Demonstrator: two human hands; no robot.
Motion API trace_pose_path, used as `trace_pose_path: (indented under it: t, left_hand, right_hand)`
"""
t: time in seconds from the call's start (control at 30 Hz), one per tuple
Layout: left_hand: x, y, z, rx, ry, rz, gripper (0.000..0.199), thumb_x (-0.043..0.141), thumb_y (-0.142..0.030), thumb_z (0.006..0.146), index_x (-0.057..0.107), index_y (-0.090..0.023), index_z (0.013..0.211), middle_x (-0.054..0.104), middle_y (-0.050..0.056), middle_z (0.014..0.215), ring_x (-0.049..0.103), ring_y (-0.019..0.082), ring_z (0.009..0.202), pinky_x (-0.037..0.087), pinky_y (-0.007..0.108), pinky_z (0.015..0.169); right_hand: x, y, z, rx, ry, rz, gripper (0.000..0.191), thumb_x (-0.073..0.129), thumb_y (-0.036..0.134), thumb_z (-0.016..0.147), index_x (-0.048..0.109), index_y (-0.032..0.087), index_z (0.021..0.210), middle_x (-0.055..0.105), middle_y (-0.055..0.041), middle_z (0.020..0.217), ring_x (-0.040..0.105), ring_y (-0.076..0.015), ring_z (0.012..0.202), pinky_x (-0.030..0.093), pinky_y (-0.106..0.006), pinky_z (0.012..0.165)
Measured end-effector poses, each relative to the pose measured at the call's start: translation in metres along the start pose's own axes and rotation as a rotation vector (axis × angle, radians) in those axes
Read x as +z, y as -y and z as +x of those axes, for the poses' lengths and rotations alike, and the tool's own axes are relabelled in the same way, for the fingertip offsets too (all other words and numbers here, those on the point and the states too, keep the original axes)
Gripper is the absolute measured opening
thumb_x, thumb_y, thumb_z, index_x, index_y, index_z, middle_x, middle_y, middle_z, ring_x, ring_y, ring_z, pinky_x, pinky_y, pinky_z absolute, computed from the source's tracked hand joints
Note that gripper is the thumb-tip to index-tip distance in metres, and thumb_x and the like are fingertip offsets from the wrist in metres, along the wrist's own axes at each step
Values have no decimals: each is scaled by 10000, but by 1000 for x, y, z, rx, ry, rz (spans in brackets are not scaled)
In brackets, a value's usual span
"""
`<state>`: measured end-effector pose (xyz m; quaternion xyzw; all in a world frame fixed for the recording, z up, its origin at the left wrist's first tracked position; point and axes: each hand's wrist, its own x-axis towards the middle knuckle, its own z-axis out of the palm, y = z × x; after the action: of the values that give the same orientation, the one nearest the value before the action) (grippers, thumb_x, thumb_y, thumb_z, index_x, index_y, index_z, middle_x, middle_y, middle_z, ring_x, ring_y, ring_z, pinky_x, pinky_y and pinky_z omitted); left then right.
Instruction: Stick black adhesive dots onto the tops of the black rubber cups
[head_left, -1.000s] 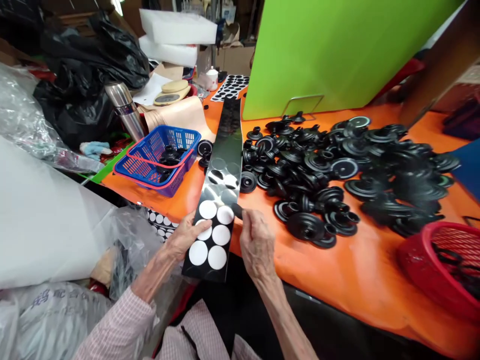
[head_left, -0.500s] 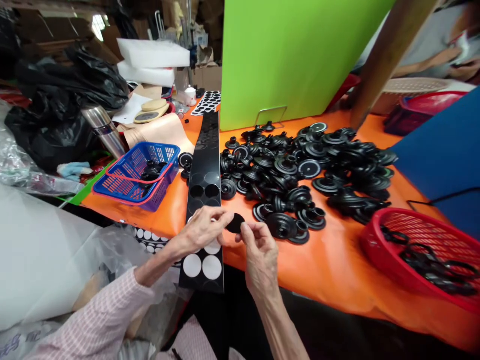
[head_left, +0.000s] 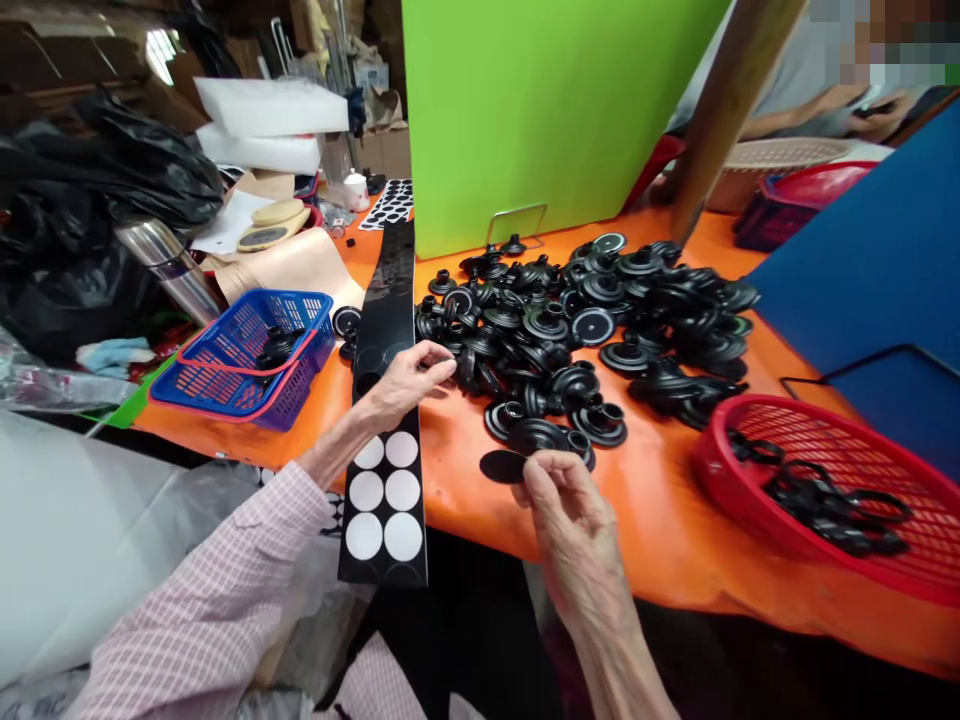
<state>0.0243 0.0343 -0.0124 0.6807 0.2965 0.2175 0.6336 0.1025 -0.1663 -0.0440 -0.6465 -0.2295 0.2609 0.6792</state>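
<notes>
Between the thumb and fingers of my right hand (head_left: 574,510) is a thin black disc (head_left: 501,466), held flat over the orange table. My left hand (head_left: 414,380) hovers at the left edge of the heap of black ribbed round parts (head_left: 544,322); its thumb and forefinger are a little apart, with nothing visible between them. Under my left wrist runs a long black strip (head_left: 386,320), with pairs of white circles (head_left: 402,490) showing at its near end.
A red basket (head_left: 720,470) with black rings stands at the right. Left are a blue basket (head_left: 202,400) with black parts and a steel flask (head_left: 169,268). Behind rise a green board (head_left: 540,110) and a blue board (head_left: 877,270). Another person's hands show at the upper right.
My right hand has drawn the black disc away to the right. My left hand has moved off the disc, up to the heap's edge. The view has shifted slightly.
</notes>
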Motion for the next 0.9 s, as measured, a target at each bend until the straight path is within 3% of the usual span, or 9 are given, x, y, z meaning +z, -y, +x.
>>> trace_pose_path:
  t: [0.1, 0.23, 0.3, 0.37, 0.47, 0.6, 0.77, 0.9]
  left_hand:
    - [-4, -6, -29, -208, 118, -513, 226, 692, -306, 778, 578, -193, 937, 642, 41, 899, 634, 166, 788, 495, 341, 780]
    - [-4, -2, -65, -410, 5, -881, 217, 648, -359, 830, 618, -152, 888, 645, 53, 829, 583, 122, 667, 471, 242, 605]
    - [-4, 4, -77, -455, -19, -1004, 255, 635, -387, 836, 623, -135, 869, 641, 59, 811, 564, 117, 644, 442, 222, 548]
    - [-3, 9, -86, -443, -68, -1006, 215, 670, -333, 812, 619, -131, 862, 632, 50, 816, 568, 115, 669, 441, 214, 543]
    - [-3, 14, -98, -361, -127, -801, 184, 722, -222, 758, 602, -140, 871, 605, 16, 822, 566, 101, 697, 478, 219, 583]
    - [-8, 16, -112, -285, -86, -579, 400, 750, -152, 704, 574, -194, 1061, 598, -6, 907, 585, 93, 727, 513, 228, 637]
    - [-12, 18, -122, -309, -17, -633, 521, 722, -150, 715, 547, -226, 1199, 601, 44, 1095, 638, 158, 861, 566, 319, 737]
    - [-12, 21, -126, -298, 9, -678, 495, 699, -89, 686, 607, -231, 1151, 601, 45, 1133, 630, 179, 927, 576, 353, 785]
  right_hand:
    - [6, 11, -1, 26, 81, 29, 256, 667, 451, 794, 591, 207, 817, 513, 29, 660, 486, -108, 593, 429, -238, 553]
    - [19, 21, -7, -49, 190, 60, 311, 711, 367, 768, 560, 252, 1015, 541, 53, 648, 515, -119, 579, 451, -258, 563]
    - [26, 23, -10, -25, 220, 91, 312, 724, 356, 760, 557, 250, 1002, 552, 54, 652, 521, -116, 584, 450, -257, 578]
    - [31, 24, -11, 62, 237, 119, 240, 721, 391, 762, 584, 217, 853, 552, 37, 667, 516, -106, 604, 436, -249, 596]
    - [37, 22, -11, 174, 248, 201, 284, 737, 437, 736, 587, 195, 730, 514, 36, 656, 478, -98, 624, 409, -241, 622]
    - [45, 14, -10, 225, 209, 256, 294, 782, 439, 671, 622, 200, 733, 526, 27, 721, 487, -115, 700, 415, -259, 699]
    - [56, -3, -15, 188, 127, 196, 260, 768, 430, 685, 662, 195, 717, 567, -45, 1092, 518, -203, 1091, 386, -349, 953]
    - [64, -9, -22, 145, 144, 125, 246, 708, 440, 751, 670, 197, 735, 545, -52, 1139, 512, -216, 1138, 367, -389, 1003]
